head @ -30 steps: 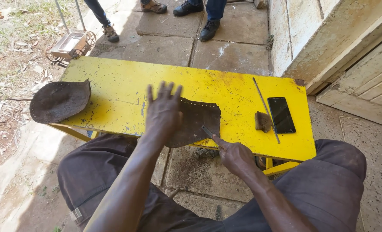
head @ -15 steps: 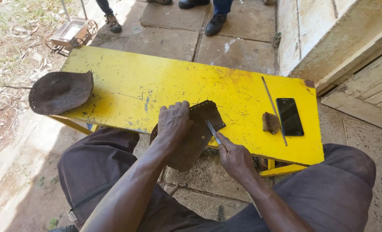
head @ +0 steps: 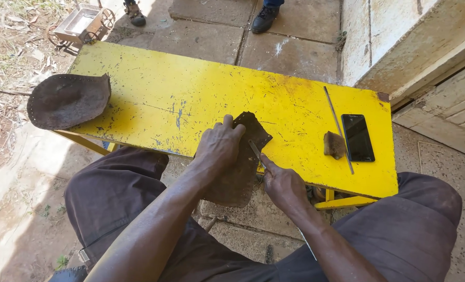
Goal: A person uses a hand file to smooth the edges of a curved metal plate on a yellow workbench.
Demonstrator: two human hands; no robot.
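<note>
A dark brown leather piece [head: 242, 167] lies over the near edge of a yellow bench [head: 201, 99], part of it hanging down. My left hand [head: 217, 146] presses on it, fingers curled over its top. My right hand [head: 283, 184] grips a small metal blade [head: 255, 149] whose tip touches the leather's right edge.
A second round dark leather piece [head: 67, 99] with holes along its rim hangs over the bench's left end. A black phone [head: 358, 137], a thin metal rod [head: 338, 127] and a small brown block [head: 334, 144] lie at the right. Another person's shoes [head: 265, 15] stand beyond the bench.
My left hand went from flat with spread fingers to curled on the leather. The leather piece turned and slid over the near edge. My right hand brought the blade to it.
</note>
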